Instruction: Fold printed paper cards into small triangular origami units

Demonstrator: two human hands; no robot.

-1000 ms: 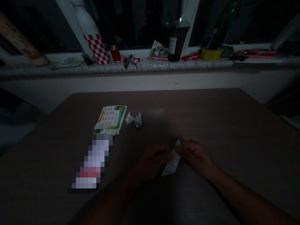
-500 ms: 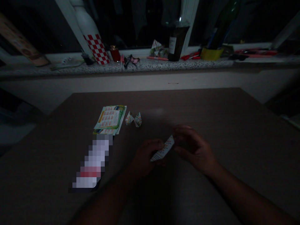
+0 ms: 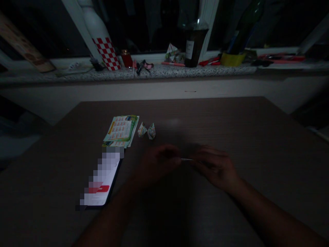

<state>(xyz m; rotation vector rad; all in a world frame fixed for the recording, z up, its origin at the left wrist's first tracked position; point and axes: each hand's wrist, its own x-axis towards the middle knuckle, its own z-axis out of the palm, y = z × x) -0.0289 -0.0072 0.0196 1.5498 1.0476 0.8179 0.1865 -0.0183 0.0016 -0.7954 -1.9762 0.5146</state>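
Note:
Between my two hands a folded piece of printed paper (image 3: 186, 159) is seen edge-on as a thin pale line. My left hand (image 3: 160, 163) pinches its left end between thumb and fingers. At the other end, the fingertips of my right hand (image 3: 213, 164) close on the paper; this hand is somewhat blurred. Two small folded paper shapes (image 3: 151, 131) stand on the table beyond my left hand, side by side. Left of them lies a stack of printed calendar sheets (image 3: 119, 130).
A phone (image 3: 102, 185) with a lit, partly pixelated screen lies on the brown table (image 3: 244, 127), left of my left forearm. Behind, the stone windowsill (image 3: 159, 71) carries a red-and-white checked bottle (image 3: 106, 51), a dark cup (image 3: 194, 48) and a green bottle (image 3: 245, 31) in a yellow holder.
The folded paper has turned from showing its printed face to edge-on. My right fingers have come in onto its right end, and my left hand has turned with it.

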